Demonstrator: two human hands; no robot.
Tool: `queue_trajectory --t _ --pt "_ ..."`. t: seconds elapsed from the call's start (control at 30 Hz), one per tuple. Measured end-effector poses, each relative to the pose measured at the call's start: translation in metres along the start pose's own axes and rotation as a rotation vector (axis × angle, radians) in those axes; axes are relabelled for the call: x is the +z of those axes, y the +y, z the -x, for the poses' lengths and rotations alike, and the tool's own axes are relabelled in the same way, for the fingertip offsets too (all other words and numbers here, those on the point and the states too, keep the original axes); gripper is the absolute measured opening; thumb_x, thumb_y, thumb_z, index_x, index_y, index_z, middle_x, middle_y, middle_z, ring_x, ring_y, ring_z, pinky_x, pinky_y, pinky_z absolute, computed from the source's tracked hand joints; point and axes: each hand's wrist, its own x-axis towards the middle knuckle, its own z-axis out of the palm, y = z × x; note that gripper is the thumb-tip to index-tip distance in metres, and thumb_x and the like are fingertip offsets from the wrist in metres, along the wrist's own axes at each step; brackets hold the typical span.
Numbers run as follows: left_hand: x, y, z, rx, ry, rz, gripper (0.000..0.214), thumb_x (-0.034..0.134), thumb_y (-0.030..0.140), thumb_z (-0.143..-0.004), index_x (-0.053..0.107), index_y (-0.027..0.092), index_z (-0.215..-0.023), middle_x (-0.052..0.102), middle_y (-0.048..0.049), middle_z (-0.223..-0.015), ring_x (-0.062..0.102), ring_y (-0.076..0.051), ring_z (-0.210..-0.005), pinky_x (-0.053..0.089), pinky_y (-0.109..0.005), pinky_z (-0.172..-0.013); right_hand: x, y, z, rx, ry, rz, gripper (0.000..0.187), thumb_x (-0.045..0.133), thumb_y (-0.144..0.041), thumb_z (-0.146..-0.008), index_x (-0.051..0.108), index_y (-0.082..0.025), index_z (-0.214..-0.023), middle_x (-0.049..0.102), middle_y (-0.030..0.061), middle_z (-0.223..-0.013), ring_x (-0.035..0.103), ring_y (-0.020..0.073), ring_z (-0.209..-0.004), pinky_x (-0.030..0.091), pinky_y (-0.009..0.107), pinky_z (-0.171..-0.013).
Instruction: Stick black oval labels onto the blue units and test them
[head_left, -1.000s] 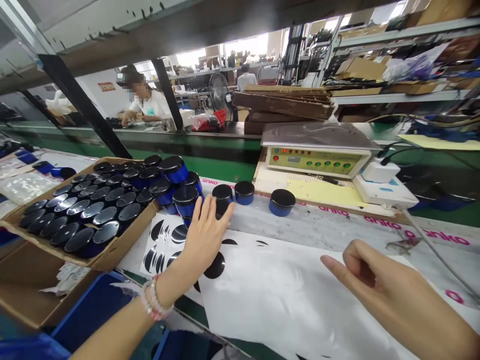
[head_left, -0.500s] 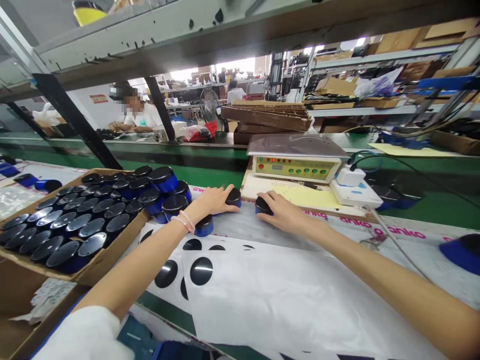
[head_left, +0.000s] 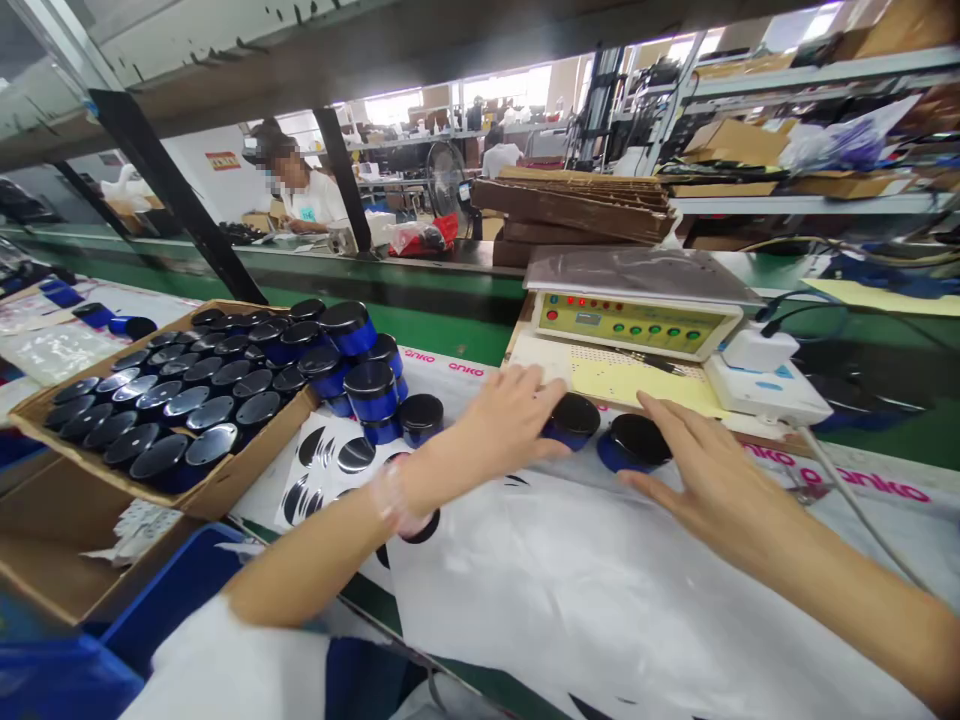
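Observation:
My left hand [head_left: 504, 425] curls around a small blue jar with a black lid [head_left: 576, 418] on the white sheet. Beside it my right hand [head_left: 709, 478] rests its fingers against a second blue jar [head_left: 634, 442]. Both jars sit in front of the cream control box [head_left: 634, 322]. To the left, more blue jars [head_left: 370, 388] are stacked loosely beside a cardboard tray [head_left: 225, 488] filled with several black-lidded jars. A sheet of round black stickers [head_left: 330, 462] lies under my left forearm.
A white paper sheet [head_left: 600, 610] covers the near table. A white adapter with cable [head_left: 765, 380] sits right of the control box. A green conveyor [head_left: 435, 330] runs behind. Across it a person [head_left: 300, 195] works at another bench. Blue bins [head_left: 165, 600] stand below left.
Both hands have moved right and nearer with their jars, from beside the jar pile to the front of the control box. One second ago my right hand was empty and open.

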Motion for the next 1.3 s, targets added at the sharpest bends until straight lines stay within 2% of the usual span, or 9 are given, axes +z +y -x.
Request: queue_trajectory --t 0.17,0.33,0.5,0.63,0.77,0.87,1.0,1.2,1.3 --pt "0.006 -0.013 0.128 -0.418 -0.018 0.255 0.019 0.065 0.031 -0.086 0.057 0.022 -0.1 0.064 -0.0025 -0.103 0.065 -0.02 -0.091 0.055 -0.031 -0.073 -0.011 -0.067 0.014 -0.437 -0.175 -0.312 0.029 0.045 -0.03 -0.099 0.061 -0.018 -0.12 0.062 0.0107 -0.123 0.06 0.0247 -0.112 0.052 0.037 -0.095" --pt "0.056 -0.015 0.175 -0.351 0.297 0.211 0.025 0.069 0.026 -0.082 0.062 0.021 -0.106 0.068 -0.0072 -0.117 0.063 -0.024 -0.111 0.055 -0.039 -0.092 0.02 -0.112 0.005 -0.724 -0.467 -0.379 0.045 0.057 -0.024 -0.093 0.052 -0.009 -0.136 0.043 0.0132 -0.144 0.039 0.0333 -0.133 0.039 0.05 -0.109" --pt "0.056 -0.024 0.165 -0.229 0.397 0.178 0.011 0.061 0.03 -0.088 0.069 0.022 -0.091 0.075 -0.004 -0.101 0.071 -0.019 -0.086 0.059 -0.03 -0.079 0.032 -0.113 0.007 -0.658 -0.531 -0.423 0.047 0.052 -0.025 -0.095 0.049 -0.011 -0.139 0.037 0.0113 -0.148 0.032 0.0309 -0.137 0.033 0.05 -0.112" --pt "0.032 -0.035 0.161 -0.417 0.64 0.126 0.017 0.049 0.023 -0.095 0.065 0.017 -0.091 0.065 0.0036 -0.054 0.06 -0.011 -0.041 0.048 -0.018 -0.043 0.031 -0.108 0.013 -0.593 -0.552 -0.528 0.046 0.054 -0.025 -0.094 0.051 -0.012 -0.138 0.038 0.0114 -0.148 0.029 0.0292 -0.139 0.027 0.048 -0.115" --pt "0.016 -0.017 0.153 -0.562 0.846 0.132 0.015 0.047 0.018 -0.097 0.061 0.018 -0.101 0.069 0.0024 -0.066 0.067 -0.011 -0.054 0.053 -0.019 -0.053 0.02 -0.11 0.012 -0.127 -0.424 -1.03 0.037 0.052 -0.045 -0.095 0.06 -0.017 -0.117 0.062 0.0122 -0.121 0.057 0.0241 -0.113 0.048 0.039 -0.098" --pt "0.014 0.011 0.137 -0.065 0.754 0.154 0.014 0.055 0.014 -0.092 0.062 0.015 -0.104 0.072 -0.0089 -0.1 0.071 -0.017 -0.092 0.059 -0.024 -0.08 0.004 -0.11 0.008 0.332 -0.405 -1.314 0.042 0.048 -0.057 -0.093 0.063 -0.017 -0.095 0.063 0.0046 -0.082 0.059 0.017 -0.076 0.051 0.029 -0.071" --pt "0.017 0.03 0.105 0.354 0.676 0.237 0.018 0.063 0.01 -0.087 0.06 0.008 -0.104 0.07 -0.0127 -0.099 0.067 -0.019 -0.103 0.058 -0.026 -0.088 -0.018 -0.094 0.012 0.518 -0.403 -1.327 0.037 0.065 -0.055 -0.083 0.064 -0.018 -0.083 0.058 0.0002 -0.07 0.053 0.0139 -0.065 0.045 0.024 -0.061" --pt "0.048 -0.007 0.028 -0.121 0.359 0.511 0.078 0.077 0.039 -0.075 0.035 0.02 -0.138 0.044 -0.0186 -0.144 0.045 -0.03 -0.133 0.045 -0.047 -0.105 -0.043 -0.066 0.04 0.439 0.207 -0.59 0.021 0.061 -0.05 -0.085 0.066 -0.029 -0.084 0.065 0.0 -0.08 0.059 0.0203 -0.068 0.047 0.032 -0.066" --pt "0.053 -0.016 0.005 -0.198 0.237 0.594 0.072 0.075 0.028 -0.078 0.036 0.016 -0.138 0.047 -0.0186 -0.142 0.046 -0.029 -0.133 0.041 -0.046 -0.108 -0.051 -0.06 0.064 0.362 0.281 -0.405 0.015 0.058 -0.037 -0.09 0.065 -0.037 -0.104 0.066 -0.0007 -0.096 0.062 0.0237 -0.08 0.047 0.036 -0.072"
